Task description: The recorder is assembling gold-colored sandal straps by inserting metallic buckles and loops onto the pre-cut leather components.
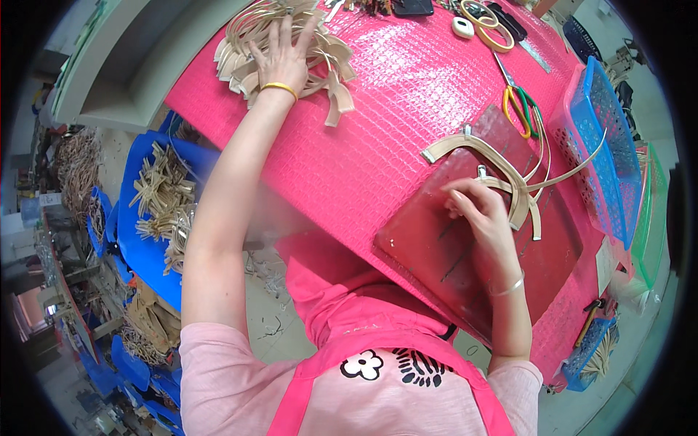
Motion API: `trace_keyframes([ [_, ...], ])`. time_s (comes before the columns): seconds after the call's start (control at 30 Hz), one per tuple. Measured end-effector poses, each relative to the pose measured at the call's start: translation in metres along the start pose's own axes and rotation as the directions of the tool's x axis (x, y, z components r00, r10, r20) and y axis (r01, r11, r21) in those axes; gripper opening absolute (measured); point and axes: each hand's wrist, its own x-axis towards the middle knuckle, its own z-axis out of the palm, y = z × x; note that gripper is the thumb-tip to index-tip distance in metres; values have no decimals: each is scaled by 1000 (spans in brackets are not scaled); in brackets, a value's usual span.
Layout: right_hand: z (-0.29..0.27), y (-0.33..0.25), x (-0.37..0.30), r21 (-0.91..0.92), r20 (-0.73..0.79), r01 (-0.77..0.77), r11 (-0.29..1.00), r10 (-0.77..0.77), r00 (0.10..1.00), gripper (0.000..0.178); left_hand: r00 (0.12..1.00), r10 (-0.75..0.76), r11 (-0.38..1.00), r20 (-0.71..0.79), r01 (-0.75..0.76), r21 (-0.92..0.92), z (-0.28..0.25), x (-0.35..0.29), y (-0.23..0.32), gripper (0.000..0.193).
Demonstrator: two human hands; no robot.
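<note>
“Beige strips (240, 62), heaped at upper left on the worktop (378, 94): what covers them?”

“Left hand (282, 64), fingers spread; rightward, the right hand (481, 211) half-curls above the red board (429, 240), its grip indeterminable.”

“Likely faults?”

“Lifting one strip may drag overlapping neighbours; farther right, loose strips (520, 203) could snag the scissors (511, 86), their ends lying close alongside.”

green-and-yellow-handled scissors (513, 89) lie on a pink table cover (320, 167). beyond the scissors are two yellow tape rolls (489, 23) and a white rounded case (462, 27); to the scissors' right, a blue perforated basket (611, 145) and a green basket (656, 211); well left of the scissors, a blue bin (132, 218).
</note>
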Motion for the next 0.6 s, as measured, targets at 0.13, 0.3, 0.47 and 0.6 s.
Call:
trace_keyframes([
  [0.13,-37,-4,-24,-156,-278,13,988,-56,959,12,974,-203,973,98,212,-91,17,31,11,83],
  [0.3,-100,-17,-19,-778,-260,53,626,-397,880,30,883,-136,963,449,224,-148,1,42,13,86],
  [0.47,-115,-32,-17,-997,-14,23,78,-444,896,23,906,319,905,278,-205,-372,-80,23,-2,77],
  [0.6,-126,-29,-15,-992,92,119,32,-450,888,11,878,466,442,-108,-337,-831,-135,-14,102,44],
])
